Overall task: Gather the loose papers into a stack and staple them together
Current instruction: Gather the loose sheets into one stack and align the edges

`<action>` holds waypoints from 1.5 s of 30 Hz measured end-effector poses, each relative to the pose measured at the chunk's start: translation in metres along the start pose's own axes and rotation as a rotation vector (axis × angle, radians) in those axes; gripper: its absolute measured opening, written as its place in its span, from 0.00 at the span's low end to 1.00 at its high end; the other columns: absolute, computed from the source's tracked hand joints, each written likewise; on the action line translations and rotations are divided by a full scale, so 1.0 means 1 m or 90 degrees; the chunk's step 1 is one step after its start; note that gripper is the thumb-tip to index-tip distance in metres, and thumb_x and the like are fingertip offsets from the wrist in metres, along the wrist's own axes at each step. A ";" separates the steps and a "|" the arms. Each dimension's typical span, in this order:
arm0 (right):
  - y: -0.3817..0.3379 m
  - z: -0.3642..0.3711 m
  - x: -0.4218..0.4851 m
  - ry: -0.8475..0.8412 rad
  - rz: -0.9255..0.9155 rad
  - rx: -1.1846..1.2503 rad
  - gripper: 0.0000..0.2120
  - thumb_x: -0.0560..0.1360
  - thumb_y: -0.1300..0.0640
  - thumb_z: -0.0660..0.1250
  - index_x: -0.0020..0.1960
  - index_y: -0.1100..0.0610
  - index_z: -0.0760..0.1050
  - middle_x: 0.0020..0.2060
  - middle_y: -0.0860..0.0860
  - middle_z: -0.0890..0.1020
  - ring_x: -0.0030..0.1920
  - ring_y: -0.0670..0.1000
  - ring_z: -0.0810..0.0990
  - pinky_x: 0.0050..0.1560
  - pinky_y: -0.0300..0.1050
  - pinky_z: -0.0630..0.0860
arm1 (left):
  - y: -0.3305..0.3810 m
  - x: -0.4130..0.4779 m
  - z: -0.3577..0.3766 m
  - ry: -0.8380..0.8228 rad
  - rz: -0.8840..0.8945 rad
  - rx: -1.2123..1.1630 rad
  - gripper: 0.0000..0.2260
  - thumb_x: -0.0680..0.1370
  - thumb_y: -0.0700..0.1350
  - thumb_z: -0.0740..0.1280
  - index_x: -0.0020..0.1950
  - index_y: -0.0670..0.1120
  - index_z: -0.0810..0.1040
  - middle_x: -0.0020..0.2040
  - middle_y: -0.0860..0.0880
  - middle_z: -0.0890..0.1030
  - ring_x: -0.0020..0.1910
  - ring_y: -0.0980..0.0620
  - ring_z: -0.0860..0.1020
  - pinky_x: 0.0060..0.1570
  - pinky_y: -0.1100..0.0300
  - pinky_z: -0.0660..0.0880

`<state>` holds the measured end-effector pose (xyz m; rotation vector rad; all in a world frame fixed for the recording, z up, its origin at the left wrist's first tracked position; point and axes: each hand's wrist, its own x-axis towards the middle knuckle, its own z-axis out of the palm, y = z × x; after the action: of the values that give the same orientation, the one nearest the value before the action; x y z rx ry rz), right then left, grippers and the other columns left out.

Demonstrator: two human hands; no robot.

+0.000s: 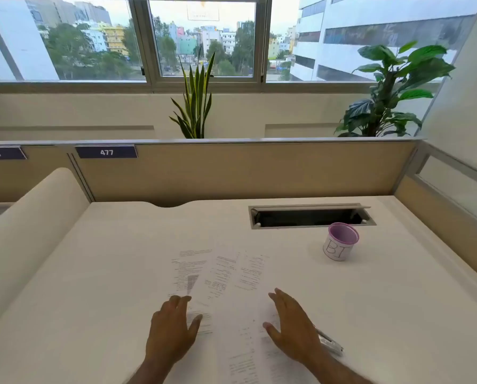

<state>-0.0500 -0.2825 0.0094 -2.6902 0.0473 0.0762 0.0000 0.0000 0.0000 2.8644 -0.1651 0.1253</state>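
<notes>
Several loose printed papers (226,275) lie fanned and overlapping on the white desk (107,286), near its front middle. My left hand (172,328) rests flat on the left sheets with fingers spread. My right hand (292,325) hovers or rests at the right edge of the sheets, fingers apart, holding nothing. A silver stapler (330,342) lies on the desk just right of my right wrist, partly hidden by the hand.
A purple-rimmed cup (340,242) with a white label stands at the right rear. Behind it is an open cable slot (309,216) in the desk. A beige partition (231,170) bounds the back and right side; plants stand beyond it.
</notes>
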 end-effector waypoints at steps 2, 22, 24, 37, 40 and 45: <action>-0.002 0.008 0.001 -0.027 -0.017 0.002 0.34 0.75 0.41 0.59 0.77 0.50 0.55 0.79 0.48 0.55 0.78 0.48 0.53 0.76 0.41 0.48 | 0.003 0.002 -0.001 -0.015 -0.004 -0.029 0.23 0.73 0.60 0.62 0.62 0.49 0.76 0.56 0.49 0.80 0.54 0.47 0.79 0.51 0.50 0.76; 0.004 0.040 0.007 -0.130 0.034 0.024 0.60 0.55 0.19 0.45 0.79 0.53 0.45 0.79 0.49 0.41 0.79 0.49 0.40 0.77 0.45 0.46 | 0.072 0.011 0.025 -0.195 -0.355 -0.172 0.30 0.67 0.65 0.69 0.61 0.46 0.77 0.60 0.46 0.75 0.60 0.45 0.77 0.57 0.50 0.75; 0.002 0.040 0.007 -0.128 0.031 0.031 0.60 0.56 0.20 0.45 0.79 0.53 0.44 0.79 0.49 0.41 0.79 0.49 0.40 0.77 0.45 0.45 | 0.074 0.011 0.026 -0.202 -0.372 -0.186 0.30 0.65 0.63 0.72 0.61 0.46 0.76 0.60 0.46 0.75 0.59 0.45 0.77 0.56 0.50 0.76; 0.006 0.040 -0.003 -0.018 0.063 0.185 0.52 0.65 0.35 0.72 0.78 0.52 0.48 0.75 0.41 0.51 0.77 0.44 0.50 0.77 0.47 0.55 | 0.060 0.004 0.014 -0.060 -0.211 -0.610 0.06 0.78 0.42 0.67 0.47 0.53 0.81 0.46 0.50 0.85 0.44 0.49 0.83 0.43 0.53 0.81; 0.004 0.032 -0.002 0.112 0.143 0.325 0.49 0.63 0.39 0.76 0.75 0.52 0.55 0.69 0.42 0.64 0.69 0.45 0.64 0.69 0.46 0.66 | 0.051 0.005 0.004 -0.077 -0.192 -0.682 0.07 0.80 0.43 0.64 0.48 0.49 0.82 0.44 0.45 0.86 0.43 0.45 0.84 0.45 0.47 0.81; 0.006 0.017 0.003 0.027 0.259 0.621 0.29 0.70 0.54 0.76 0.66 0.56 0.68 0.51 0.53 0.85 0.49 0.52 0.85 0.50 0.49 0.83 | 0.043 0.019 -0.004 -0.072 -0.246 -0.767 0.06 0.80 0.43 0.64 0.50 0.47 0.81 0.46 0.45 0.86 0.45 0.43 0.84 0.46 0.46 0.82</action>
<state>-0.0478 -0.2809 -0.0086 -1.6757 0.5046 0.0906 0.0131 -0.0422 0.0173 1.6512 0.2276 -0.1661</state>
